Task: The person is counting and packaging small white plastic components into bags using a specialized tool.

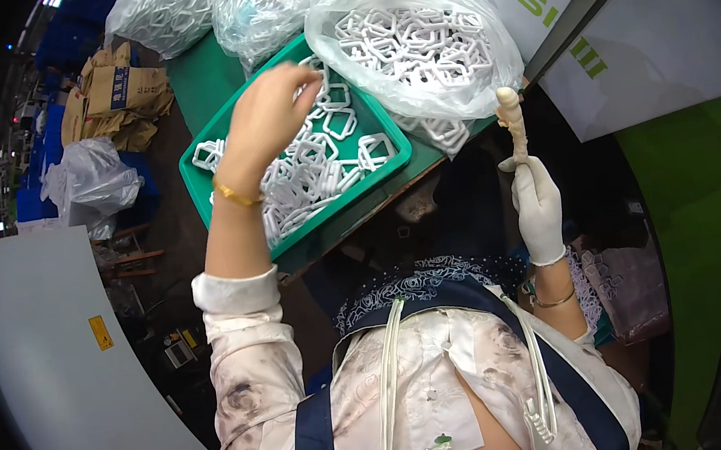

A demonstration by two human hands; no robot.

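Note:
My bare left hand, with a yellow band at its wrist, hangs over a green plastic tray. Its fingers are curled in toward the thumb; whether something small sits between them is hidden. Loose white plastic frame-shaped buckles lie heaped in the tray below it. Off to the right, my right hand, in a white glove, is closed around the lower end of a cream-coloured stick-like piece. That piece stands upright, with a rounded tip and a ragged, uneven lower part.
An open clear plastic bag full of the same buckles stands beyond the tray, with more filled bags at the far left. They share a green table. A slanting metal post rises at the right. Brown paper sacks lie left.

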